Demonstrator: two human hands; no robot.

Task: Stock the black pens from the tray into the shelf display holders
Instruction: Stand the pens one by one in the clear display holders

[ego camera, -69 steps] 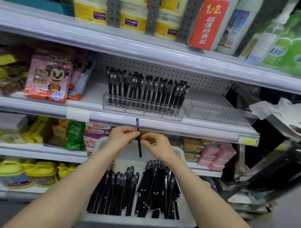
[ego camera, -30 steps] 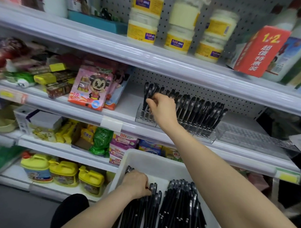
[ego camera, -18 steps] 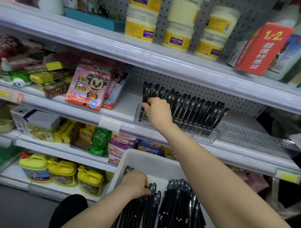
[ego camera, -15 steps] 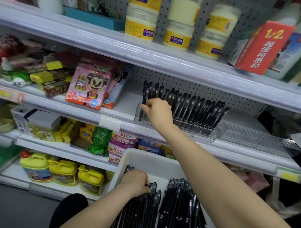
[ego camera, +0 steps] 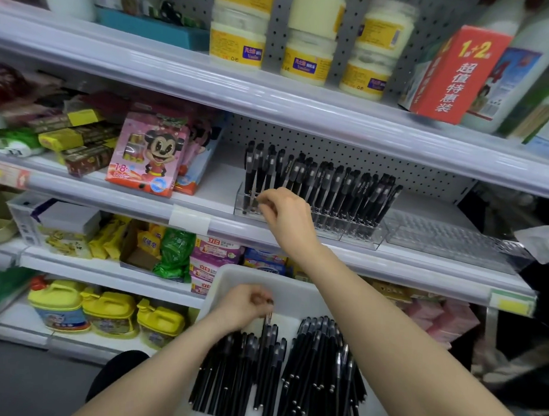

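Observation:
Black pens (ego camera: 311,368) lie in two heaps in the white tray (ego camera: 290,289) at the bottom. My left hand (ego camera: 243,303) reaches into the tray's far left part and pinches the top end of one black pen (ego camera: 266,330) from the left heap. A clear display holder (ego camera: 348,233) on the middle shelf carries a row of upright black pens (ego camera: 330,185). My right hand (ego camera: 287,219) is at the holder's left end, its curled fingertips against the lower barrel of a pen there (ego camera: 253,188). Blur hides whether it grips that pen.
A second clear holder (ego camera: 452,242) with no pens stands to the right on the same shelf. A pink cartoon crayon pack (ego camera: 147,153) stands to the left. White jars (ego camera: 306,53) and a red box (ego camera: 455,74) fill the shelf above; yellow bottles (ego camera: 107,311) sit low left.
My right hand slid down from the pen tops to the holder's lower left end. My left hand rose a little in the tray with one pen pinched.

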